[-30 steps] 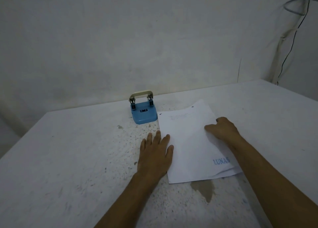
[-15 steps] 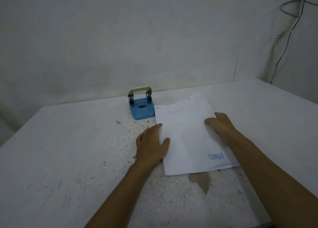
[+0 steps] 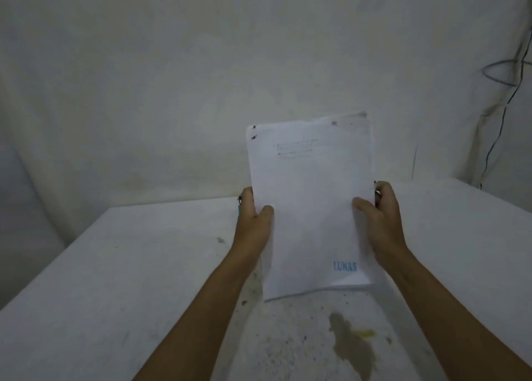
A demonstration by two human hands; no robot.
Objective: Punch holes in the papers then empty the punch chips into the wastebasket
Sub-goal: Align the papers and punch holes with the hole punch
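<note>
I hold a thin stack of white papers (image 3: 311, 208) upright above the table, its bottom edge just over the tabletop. A blue stamp reading LUNAS shows at its lower right. My left hand (image 3: 253, 222) grips the stack's left edge with the thumb on the front. My right hand (image 3: 380, 216) grips the right edge the same way. The blue hole punch is almost wholly hidden behind my left hand and the papers; only a sliver of it (image 3: 238, 200) shows. No wastebasket is in view.
The white table (image 3: 115, 280) is speckled and has a brownish stain (image 3: 351, 346) near its front. A bare wall stands right behind the table. Dark cables (image 3: 506, 75) hang in the right corner.
Both hands have taken the papers by their side edges and lifted them off the table to stand upright. The papers now hide the hole punch.
</note>
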